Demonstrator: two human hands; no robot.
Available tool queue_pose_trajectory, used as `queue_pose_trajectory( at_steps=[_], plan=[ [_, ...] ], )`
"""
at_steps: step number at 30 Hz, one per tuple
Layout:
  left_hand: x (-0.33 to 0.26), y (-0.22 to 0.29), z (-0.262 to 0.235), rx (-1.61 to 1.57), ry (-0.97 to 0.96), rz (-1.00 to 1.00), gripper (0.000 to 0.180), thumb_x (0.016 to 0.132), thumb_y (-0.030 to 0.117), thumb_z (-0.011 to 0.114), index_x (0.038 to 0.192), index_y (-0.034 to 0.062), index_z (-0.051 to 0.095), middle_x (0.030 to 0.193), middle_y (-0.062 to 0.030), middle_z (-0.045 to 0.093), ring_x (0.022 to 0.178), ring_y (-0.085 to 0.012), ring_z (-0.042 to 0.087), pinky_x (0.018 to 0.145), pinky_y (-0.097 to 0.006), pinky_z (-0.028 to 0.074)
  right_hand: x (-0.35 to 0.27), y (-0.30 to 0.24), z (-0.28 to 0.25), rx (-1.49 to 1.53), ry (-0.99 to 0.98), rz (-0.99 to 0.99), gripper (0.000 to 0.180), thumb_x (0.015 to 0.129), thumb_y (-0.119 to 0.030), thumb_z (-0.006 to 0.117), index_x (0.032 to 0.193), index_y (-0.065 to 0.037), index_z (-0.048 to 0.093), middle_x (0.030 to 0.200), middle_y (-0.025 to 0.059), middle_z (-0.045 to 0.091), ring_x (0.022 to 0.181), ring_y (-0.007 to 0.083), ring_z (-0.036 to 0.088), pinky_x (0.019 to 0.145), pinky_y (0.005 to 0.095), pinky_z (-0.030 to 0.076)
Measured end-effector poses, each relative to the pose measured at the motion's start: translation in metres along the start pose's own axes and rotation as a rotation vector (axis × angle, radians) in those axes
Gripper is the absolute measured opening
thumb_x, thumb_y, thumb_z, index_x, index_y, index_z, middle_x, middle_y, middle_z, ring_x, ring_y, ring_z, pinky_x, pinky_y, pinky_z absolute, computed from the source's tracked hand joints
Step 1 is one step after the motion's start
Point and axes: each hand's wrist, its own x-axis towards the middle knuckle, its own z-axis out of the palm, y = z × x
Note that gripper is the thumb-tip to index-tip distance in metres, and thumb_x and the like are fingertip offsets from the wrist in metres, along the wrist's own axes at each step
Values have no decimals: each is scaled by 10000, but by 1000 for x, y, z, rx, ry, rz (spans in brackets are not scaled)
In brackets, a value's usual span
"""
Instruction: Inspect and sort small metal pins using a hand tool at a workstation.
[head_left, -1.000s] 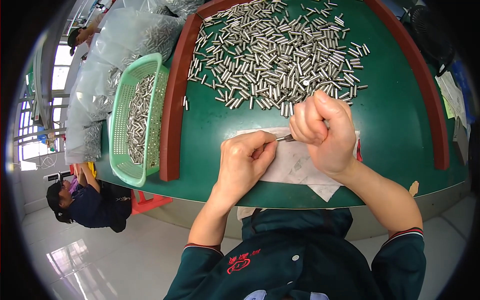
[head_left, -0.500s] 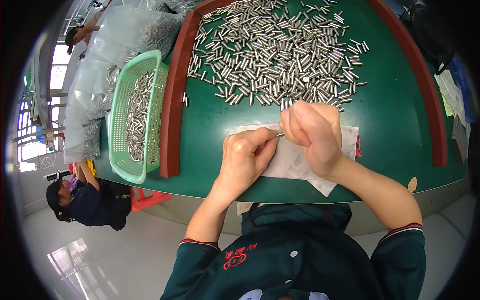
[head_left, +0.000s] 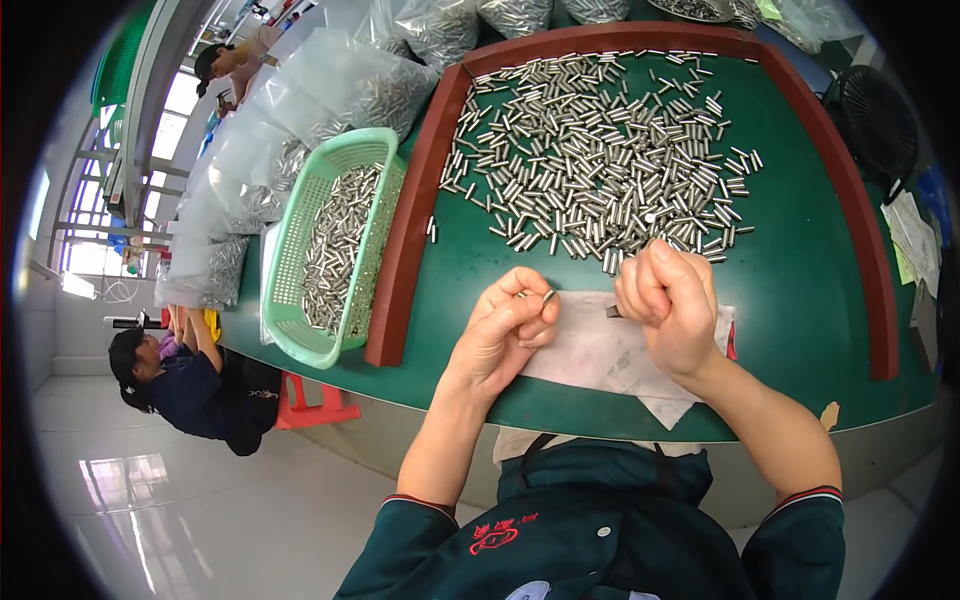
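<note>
My left hand (head_left: 500, 340) is closed in a pinch on a small metal pin (head_left: 548, 296), whose end shows at the fingertips. Over the cloth's right part, my right hand (head_left: 672, 308) is curled, thumb uppermost. A dark-ended metal pin (head_left: 613, 312) pokes out from its fingers toward the left hand, and the rest is hidden in the grip. Beneath both hands lies a stained whitish cloth (head_left: 585, 355). A wide heap of shiny cylindrical metal pins (head_left: 600, 150) spreads over the green tabletop (head_left: 800, 290) just beyond my hands.
A red-brown raised rim (head_left: 418, 240) borders the work area. Left of it stands a green plastic basket (head_left: 290, 270) of pins, beside clear bags (head_left: 300, 110) of metal parts. A black fan (head_left: 870, 120) is at the right. Two other people (head_left: 190, 370) are at the left.
My hands have drawn apart, and the left has turned so a pin's end shows at its fingertips. A pin now protrudes from my right hand. The view has shifted, showing more of the table's far side.
</note>
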Motion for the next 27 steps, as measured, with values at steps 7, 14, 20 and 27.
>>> queue_pose_trajectory(
  at_steps=[7, 14, 20, 27],
  plan=[
    [4, 6, 5, -12, 73, -43, 227, 836, 61, 447, 1047, -8, 497, 761, -103, 560, 487, -50, 314, 440, -180, 252, 5, -1, 0, 11, 12, 14, 427, 879, -178, 328, 469, -74, 270, 430, -9, 274, 409, 74, 229, 402, 233, 190],
    [5, 6, 8, -15, 101, -52, 176, 851, 113, 434, 969, 16, 521, 771, -118, 580, 490, -60, 356, 457, -184, 285, 6, 1, -1, 21, 12, 23, 429, 882, -190, 326, 471, -76, 273, 427, -7, 274, 409, 74, 226, 402, 233, 187],
    [6, 15, 1, 361, 218, 159, 262, 908, 231, 401, 752, 37, 479, 550, 15, 349, 466, -57, 275, 432, -209, 225, 4, 0, 0, 26, 7, 21, 434, 883, -194, 326, 468, -79, 275, 422, -7, 279, 409, 75, 226, 402, 233, 188],
    [27, 25, 4, 1475, 481, 411, 121, 700, 86, 660, 778, 10, 607, 482, 12, 411, 449, -53, 369, 429, -212, 295, 3, -1, 0, 22, 24, 41, 434, 881, -188, 327, 464, -79, 272, 427, -6, 276, 415, 77, 232, 406, 234, 193]
  ],
)
